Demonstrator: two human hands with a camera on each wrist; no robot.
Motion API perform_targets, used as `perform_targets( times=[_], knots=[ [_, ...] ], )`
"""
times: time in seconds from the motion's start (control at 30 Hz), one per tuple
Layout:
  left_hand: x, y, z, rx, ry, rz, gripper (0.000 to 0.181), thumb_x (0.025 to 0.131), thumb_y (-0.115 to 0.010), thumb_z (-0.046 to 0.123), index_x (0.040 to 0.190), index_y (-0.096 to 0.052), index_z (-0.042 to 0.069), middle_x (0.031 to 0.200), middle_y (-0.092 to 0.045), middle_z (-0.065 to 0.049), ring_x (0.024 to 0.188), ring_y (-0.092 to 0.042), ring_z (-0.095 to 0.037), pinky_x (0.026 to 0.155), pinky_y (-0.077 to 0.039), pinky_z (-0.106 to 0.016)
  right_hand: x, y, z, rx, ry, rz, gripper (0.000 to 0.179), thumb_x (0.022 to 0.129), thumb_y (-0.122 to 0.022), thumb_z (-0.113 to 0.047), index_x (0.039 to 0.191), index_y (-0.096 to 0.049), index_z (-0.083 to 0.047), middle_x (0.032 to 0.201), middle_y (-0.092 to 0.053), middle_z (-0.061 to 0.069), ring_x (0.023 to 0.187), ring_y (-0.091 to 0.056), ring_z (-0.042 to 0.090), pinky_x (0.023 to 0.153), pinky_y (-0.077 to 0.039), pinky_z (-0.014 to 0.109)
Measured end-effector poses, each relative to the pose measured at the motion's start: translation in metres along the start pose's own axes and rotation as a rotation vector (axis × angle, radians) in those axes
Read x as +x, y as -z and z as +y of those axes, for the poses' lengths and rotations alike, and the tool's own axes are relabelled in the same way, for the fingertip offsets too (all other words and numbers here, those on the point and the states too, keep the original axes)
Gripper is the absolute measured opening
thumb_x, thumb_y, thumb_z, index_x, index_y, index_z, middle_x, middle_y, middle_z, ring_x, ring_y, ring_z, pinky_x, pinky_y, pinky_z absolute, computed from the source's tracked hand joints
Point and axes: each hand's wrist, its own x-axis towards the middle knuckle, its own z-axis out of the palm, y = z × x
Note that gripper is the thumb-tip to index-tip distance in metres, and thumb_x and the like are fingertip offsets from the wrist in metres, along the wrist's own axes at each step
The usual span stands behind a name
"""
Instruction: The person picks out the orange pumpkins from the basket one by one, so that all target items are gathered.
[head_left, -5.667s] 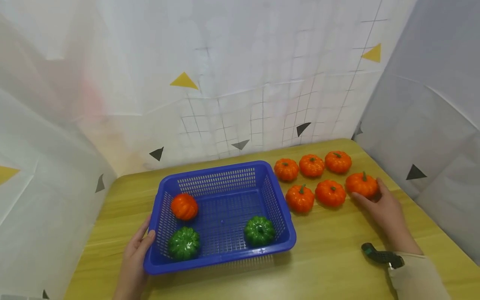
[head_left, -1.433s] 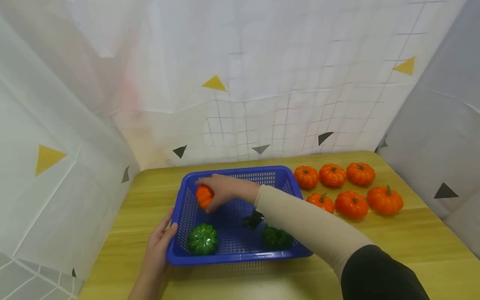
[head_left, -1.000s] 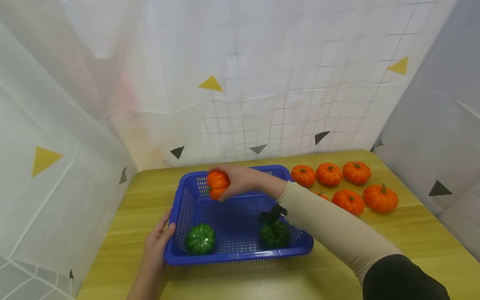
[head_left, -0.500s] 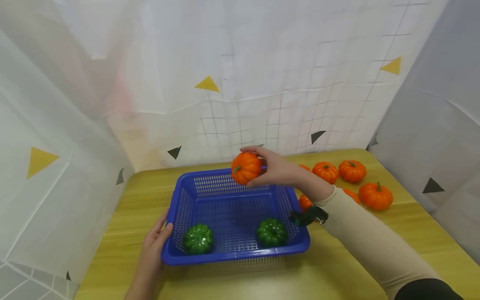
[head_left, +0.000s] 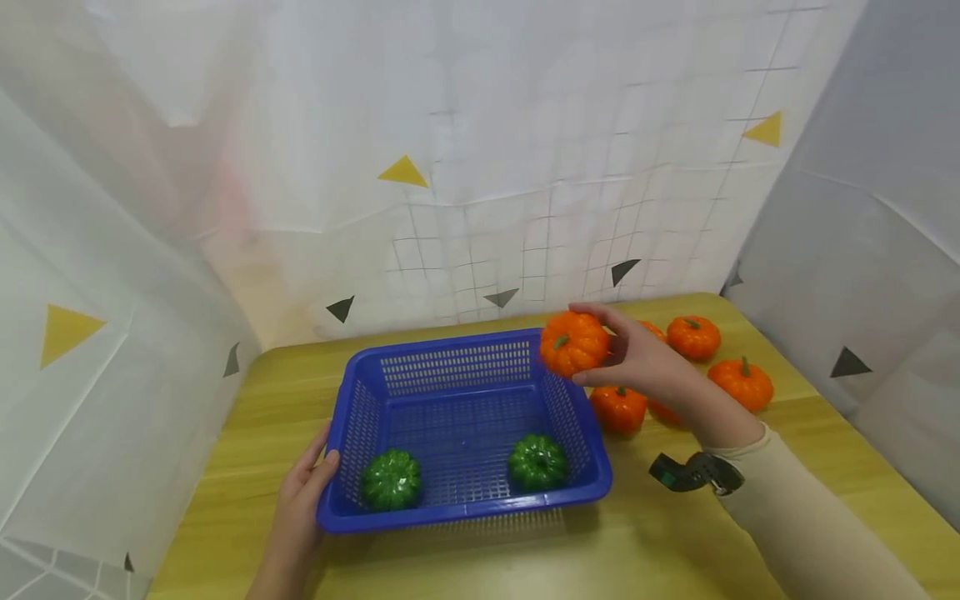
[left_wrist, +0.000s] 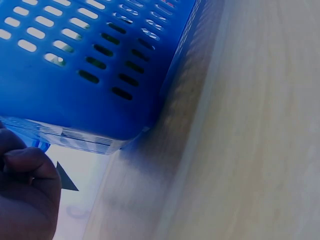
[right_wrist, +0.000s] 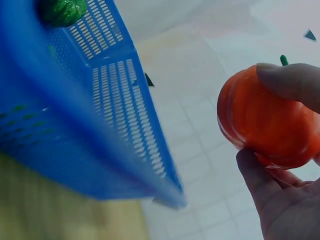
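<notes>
My right hand point(head_left: 654, 360) grips a small orange pumpkin point(head_left: 573, 344) with a green stem, held up over the right back corner of the blue plastic basket point(head_left: 465, 510). In the right wrist view, thumb and fingers wrap the orange pumpkin point(right_wrist: 267, 117) from either side, beside the basket wall point(right_wrist: 122, 115). My left hand point(head_left: 296, 500) grips the basket's left rim, thumb on top; its curled fingers show at the basket's side in the left wrist view. Two green pumpkins lie inside, one at front left point(head_left: 392, 480), one at front right point(head_left: 537, 463).
Right of the basket, several orange pumpkins stand on the wooden table point(head_left: 480, 567), including one near the basket point(head_left: 618, 410), one at the back point(head_left: 693, 337) and one farthest right point(head_left: 741, 383). My right arm partly hides others. White sheeting point(head_left: 480, 100) encloses the table.
My right hand has left the far-right pumpkin on the table, gripped the orange pumpkin inside the basket, lifted it out and carried it right. My left hand keeps its grip on the rim.
</notes>
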Motion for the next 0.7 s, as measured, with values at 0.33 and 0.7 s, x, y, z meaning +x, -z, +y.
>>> perform_targets(
  times=[0.33, 0.7],
  knots=[
    [-0.002, 0.001, 0.001, 0.049, 0.076, 0.032, 0.059, 0.105, -0.050, 0.036, 0.157, -0.028, 0.020, 0.135, -0.060, -0.008, 0.113, -0.063, -0.028, 0.088, -0.056, -0.045, -0.047, 0.018, 0.054, 0.127, 0.054, 0.096, 0.088, 0.083, -0.080, -0.006, 0.154, -0.032, -0.022, 0.156, -0.031, 0.011, 0.128, -0.048, 0.024, 0.095, -0.052, 0.028],
    [-0.001, 0.001, 0.002, 0.038, 0.073, 0.021, 0.060, 0.105, -0.049, 0.035, 0.158, -0.026, 0.020, 0.132, -0.062, -0.004, 0.111, -0.064, -0.027, 0.088, -0.056, -0.045, -0.091, 0.026, 0.101, 0.232, 0.156, 0.132, 0.083, 0.083, -0.069, 0.015, 0.152, -0.029, -0.006, 0.149, -0.033, 0.012, 0.126, -0.049, 0.010, 0.094, -0.053, 0.026]
  ],
)
